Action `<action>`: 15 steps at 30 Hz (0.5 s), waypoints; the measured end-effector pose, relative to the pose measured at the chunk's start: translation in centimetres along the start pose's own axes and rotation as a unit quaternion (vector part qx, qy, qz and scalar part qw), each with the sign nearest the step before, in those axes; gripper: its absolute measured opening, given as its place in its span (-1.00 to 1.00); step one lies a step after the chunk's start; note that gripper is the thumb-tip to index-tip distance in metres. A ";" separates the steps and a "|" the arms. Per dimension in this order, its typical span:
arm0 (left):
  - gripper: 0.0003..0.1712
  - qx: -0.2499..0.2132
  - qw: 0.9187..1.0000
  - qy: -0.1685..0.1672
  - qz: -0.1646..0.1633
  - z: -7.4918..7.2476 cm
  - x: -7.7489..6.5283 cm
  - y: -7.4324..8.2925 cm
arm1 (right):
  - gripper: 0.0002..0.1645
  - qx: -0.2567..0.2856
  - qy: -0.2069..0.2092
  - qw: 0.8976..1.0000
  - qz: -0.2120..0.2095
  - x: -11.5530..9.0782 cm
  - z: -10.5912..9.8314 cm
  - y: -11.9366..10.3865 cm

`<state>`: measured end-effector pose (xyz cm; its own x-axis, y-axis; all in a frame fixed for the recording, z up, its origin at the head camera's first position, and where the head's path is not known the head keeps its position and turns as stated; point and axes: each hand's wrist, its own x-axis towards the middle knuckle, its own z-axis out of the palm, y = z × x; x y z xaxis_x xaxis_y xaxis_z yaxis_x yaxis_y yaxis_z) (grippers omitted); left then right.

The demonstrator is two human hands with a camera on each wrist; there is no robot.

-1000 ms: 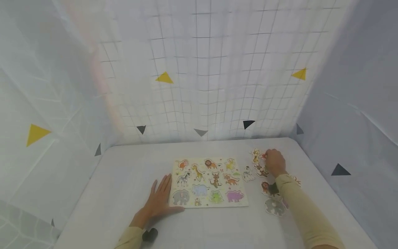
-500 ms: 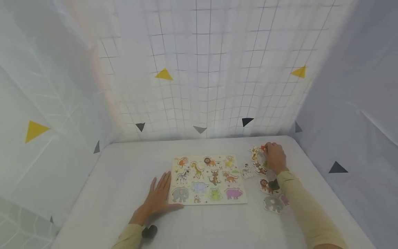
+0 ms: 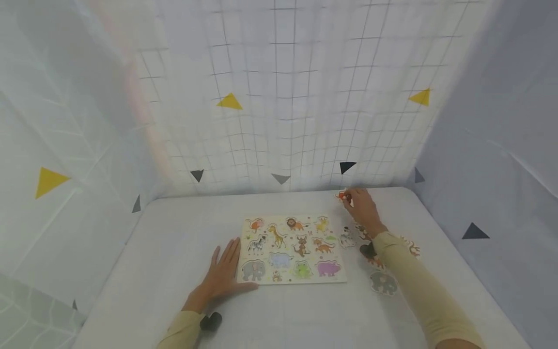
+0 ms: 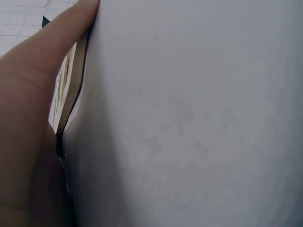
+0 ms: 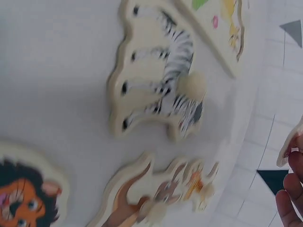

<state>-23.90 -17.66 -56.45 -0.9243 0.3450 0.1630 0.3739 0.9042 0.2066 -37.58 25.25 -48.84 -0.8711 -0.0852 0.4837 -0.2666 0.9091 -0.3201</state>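
My left hand point(image 3: 224, 276) lies with straight, spread fingers along the left edge of an animal puzzle board point(image 3: 341, 278), thumb at its lower corner. The left wrist view shows the thumb against the board's side. My right hand point(image 3: 365, 209) pinches a red-orange animal puzzle piece point(image 3: 342, 195) above the table's far edge, beyond the board's right side. In the right wrist view only its fingers and the pale edge of that piece show. Below that hand lie a zebra piece point(image 5: 156, 90) with a round knob, a kangaroo piece point(image 5: 128, 203) and a lion piece point(image 5: 23, 194).
An elephant piece point(image 3: 383, 282) lies right of the board, and a brown-and-white piece point(image 3: 411, 246) sits beyond the right forearm, which hides part of the cluster. Several animal pictures fill the board. A gridded white curtain point(image 3: 283, 97) hangs behind the white table point(image 3: 305, 315).
My right hand has lifted the red-orange puzzle piece from the cluster and carried it left and toward the far edge. My left hand has stayed on the board's edge.
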 end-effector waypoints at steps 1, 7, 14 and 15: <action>0.45 -0.001 1.000 0.000 0.000 0.0 0.0 0.0 | -0.80 0.001 0.004 1.000 -0.012 0.1 0.1 -0.4; 0.44 -0.014 1.000 0.005 0.002 -0.1 0.2 0.1 | -0.79 -0.005 0.012 0.998 -0.066 0.7 1.6 -2.8; 0.43 -0.005 1.000 0.003 0.002 -0.2 0.0 0.1 | -0.85 -0.004 0.030 0.990 -0.140 1.7 4.1 -6.5; 0.42 -0.009 1.000 0.006 0.004 -0.2 0.1 0.2 | -0.85 0.002 0.034 0.988 -0.152 1.8 4.3 -7.1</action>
<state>-23.86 -17.51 -56.20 -0.9201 0.3500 0.1757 0.3835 0.8964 0.2225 -39.03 16.91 -49.23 -0.7210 -0.3273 0.6108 -0.5135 0.8442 -0.1538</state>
